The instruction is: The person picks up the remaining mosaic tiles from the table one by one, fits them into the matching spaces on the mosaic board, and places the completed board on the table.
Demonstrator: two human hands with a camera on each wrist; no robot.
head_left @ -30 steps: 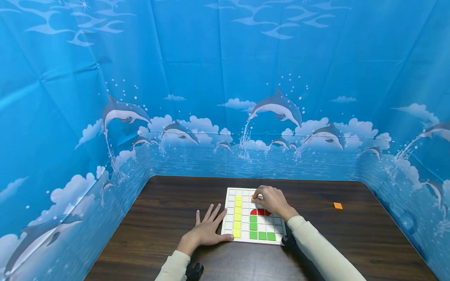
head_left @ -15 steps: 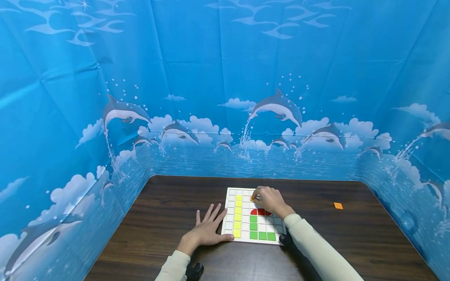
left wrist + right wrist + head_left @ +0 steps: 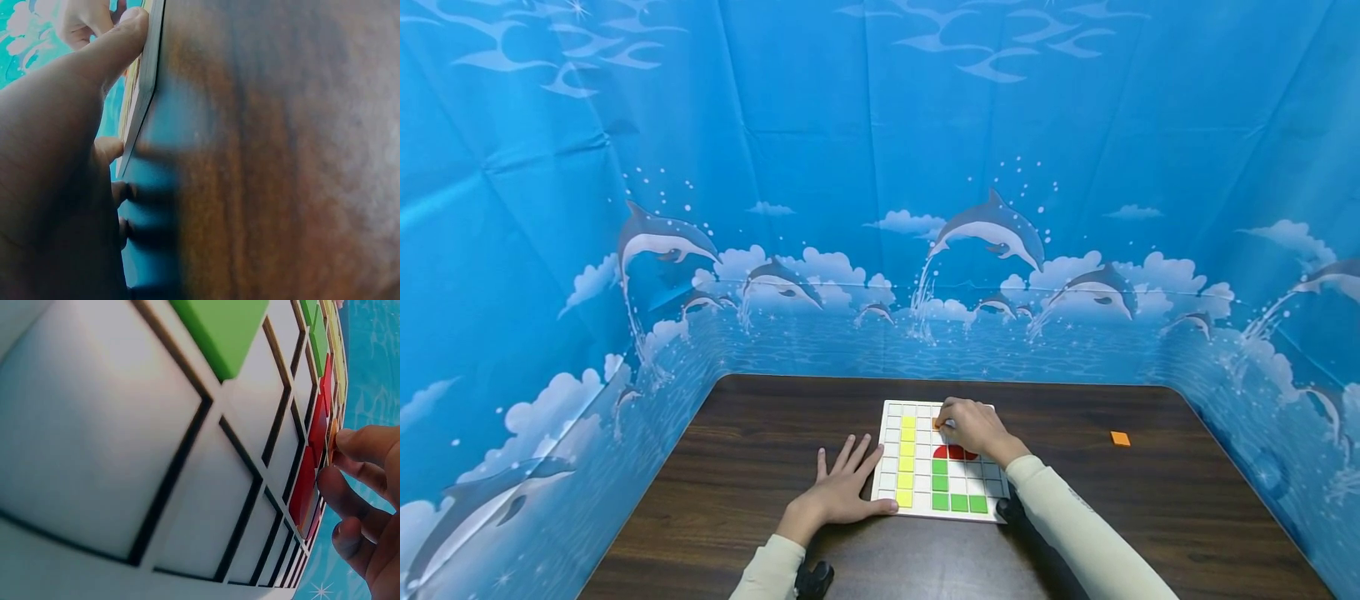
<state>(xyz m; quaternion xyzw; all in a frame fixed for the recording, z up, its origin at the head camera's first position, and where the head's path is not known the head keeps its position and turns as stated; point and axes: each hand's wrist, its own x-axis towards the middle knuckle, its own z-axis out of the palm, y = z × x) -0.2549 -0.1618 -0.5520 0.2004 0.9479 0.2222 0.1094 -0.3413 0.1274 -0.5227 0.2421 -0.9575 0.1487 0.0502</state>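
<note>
A white grid board (image 3: 922, 471) lies on the table, holding a column of yellow tiles (image 3: 907, 462), green tiles in an L (image 3: 940, 483) and a row of red pieces (image 3: 955, 452). My right hand (image 3: 976, 427) reaches over its far part, pinching an orange tile (image 3: 936, 423) at a cell there. The right wrist view shows the thumb and fingers (image 3: 359, 445) on this tile, past the red pieces. My left hand (image 3: 841, 487) lies spread at the board's left side, its thumb on the near left corner. In the left wrist view that thumb (image 3: 128, 28) rests on the board's edge.
Another orange tile (image 3: 1120, 438) lies by itself on the dark wooden table (image 3: 1060, 492), right of the board. A blue dolphin-print curtain (image 3: 850, 167) stands round the table's far and side edges.
My right hand has shifted very slightly left with the orange tile between its fingers. The left hand and the board stay in place.
</note>
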